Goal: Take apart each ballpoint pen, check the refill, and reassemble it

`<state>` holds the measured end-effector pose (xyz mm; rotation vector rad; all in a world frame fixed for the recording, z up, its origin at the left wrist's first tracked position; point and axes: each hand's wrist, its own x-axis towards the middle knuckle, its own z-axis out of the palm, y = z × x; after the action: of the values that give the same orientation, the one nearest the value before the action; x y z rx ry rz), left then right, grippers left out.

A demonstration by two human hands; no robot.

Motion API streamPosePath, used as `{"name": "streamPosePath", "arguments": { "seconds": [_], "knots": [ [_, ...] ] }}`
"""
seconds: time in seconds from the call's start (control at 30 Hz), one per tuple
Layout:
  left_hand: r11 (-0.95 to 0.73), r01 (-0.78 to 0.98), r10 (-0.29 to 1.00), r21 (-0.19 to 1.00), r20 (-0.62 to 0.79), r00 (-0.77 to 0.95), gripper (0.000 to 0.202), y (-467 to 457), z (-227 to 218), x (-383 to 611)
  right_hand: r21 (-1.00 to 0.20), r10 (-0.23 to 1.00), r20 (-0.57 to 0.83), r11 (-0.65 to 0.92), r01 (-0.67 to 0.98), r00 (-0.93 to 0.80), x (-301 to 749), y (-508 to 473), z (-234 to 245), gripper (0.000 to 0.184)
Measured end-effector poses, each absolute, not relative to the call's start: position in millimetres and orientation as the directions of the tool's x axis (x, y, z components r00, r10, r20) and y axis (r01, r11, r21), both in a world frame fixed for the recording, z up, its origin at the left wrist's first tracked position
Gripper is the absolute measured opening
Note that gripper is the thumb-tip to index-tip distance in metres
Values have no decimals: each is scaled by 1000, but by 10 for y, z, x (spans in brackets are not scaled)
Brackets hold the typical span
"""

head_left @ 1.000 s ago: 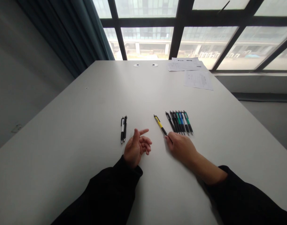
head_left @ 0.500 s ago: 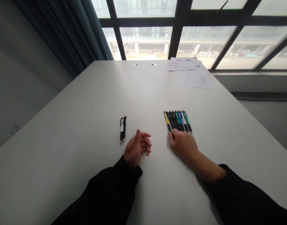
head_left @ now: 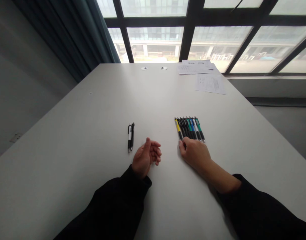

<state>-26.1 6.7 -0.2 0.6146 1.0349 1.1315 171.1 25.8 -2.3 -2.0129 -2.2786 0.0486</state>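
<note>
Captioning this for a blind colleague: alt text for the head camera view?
On a white table, the right hand rests at the end of a row of click pens, the left hand beside a pair of pens. Papers lie beyond.

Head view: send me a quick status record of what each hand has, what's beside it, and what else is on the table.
left hand: empty, fingers loosely curled, resting on the white table
left hand nearest: pair of click pens, lying apart from the hand
right hand: nothing gripped, lying on the table
right hand nearest: row of click pens, fingertips at its lower end beside the yellow pen; contact unclear
far end of table: printed papers
</note>
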Motion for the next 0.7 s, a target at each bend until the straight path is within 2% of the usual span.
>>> {"name": "streamPosePath", "arguments": {
  "seconds": [0.53, 0.7],
  "knots": [
    [334, -427, 940, 840, -331, 85, 63, 69, -22, -268, -100, 990, 57, 136, 986, -131, 1722, 260, -43, 33],
    [321, -397, 946, 860, -312, 89, 51, 58, -31, -250, -95, 988, 81, 140, 986, -132, 1715, 266, -48, 32]
  ]
}}
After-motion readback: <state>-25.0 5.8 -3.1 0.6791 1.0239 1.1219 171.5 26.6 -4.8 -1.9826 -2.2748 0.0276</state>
